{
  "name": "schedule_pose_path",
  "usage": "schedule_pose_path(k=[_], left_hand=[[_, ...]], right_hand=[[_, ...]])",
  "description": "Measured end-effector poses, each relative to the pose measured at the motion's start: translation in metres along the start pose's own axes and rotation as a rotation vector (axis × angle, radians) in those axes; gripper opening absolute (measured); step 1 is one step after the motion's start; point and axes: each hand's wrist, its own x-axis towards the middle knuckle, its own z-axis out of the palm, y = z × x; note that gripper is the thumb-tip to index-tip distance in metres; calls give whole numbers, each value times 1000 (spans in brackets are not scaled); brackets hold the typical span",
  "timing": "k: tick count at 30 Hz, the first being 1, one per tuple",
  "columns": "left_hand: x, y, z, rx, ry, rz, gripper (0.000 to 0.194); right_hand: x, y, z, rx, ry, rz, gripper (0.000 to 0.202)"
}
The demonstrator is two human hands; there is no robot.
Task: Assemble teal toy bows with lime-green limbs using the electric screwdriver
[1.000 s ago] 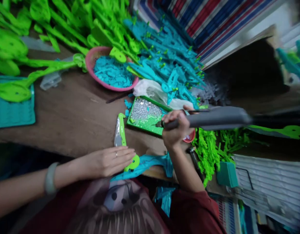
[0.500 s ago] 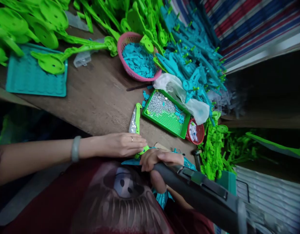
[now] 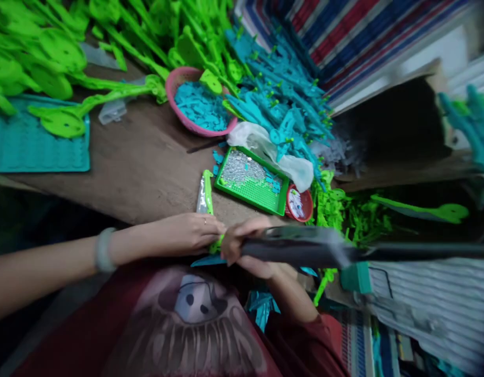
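My left hand (image 3: 187, 233), with a ring and a grey bangle, lies pressed on a bright green plastic piece (image 3: 208, 196) near the table's front edge. A shiny clear-grey strip (image 3: 201, 198) runs along that piece's left side. My right hand (image 3: 242, 238) is wrapped round a long dark power screwdriver (image 3: 293, 251), its body slanting off to the right and blurred. Its tip is hidden at my fingers, close to the green piece's lower end. Under both hands shows a blue plastic part (image 3: 208, 261).
Ahead sits a green tray (image 3: 252, 195) of small screws, with a red basket (image 3: 299, 204) beside it. A pink basket (image 3: 187, 123) holds blue pieces. Piles of green parts (image 3: 53, 47) and blue parts (image 3: 281, 89) line the back. A teal tray (image 3: 41, 152) lies left.
The power screwdriver has swung up from a downward slant to nearly level, and my right forearm now shows below it. The left hand keeps its hold. The whole view has shifted.
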Motion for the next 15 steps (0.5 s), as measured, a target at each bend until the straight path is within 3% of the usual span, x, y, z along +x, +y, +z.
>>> schedule_pose_path(k=[2,5,7,9,12,13,15], left_hand=[[14,9,-2,60,-82,-58,30],[45,29,14,219,-122,-198,49],[62,40,33,322,-159,-257,51],[66,42,47,386,-199,-248,39],[42,27,48,441,-144,-140,28],[28,19,41,453,-113,-105,31],[1,3,22,463,-106,-109,34]], right_hand=[[11,-26,-28,85,133,-129,30],[20,-42,-83,-34,511,-239,25],[17,-35,-124,-146,713,-188,26],[3,-22,-161,-237,843,-58,31],[-53,-9,-192,-501,917,100,45],[-82,-7,-191,-642,959,121,50],[-150,-1,-168,-954,1129,140,52]])
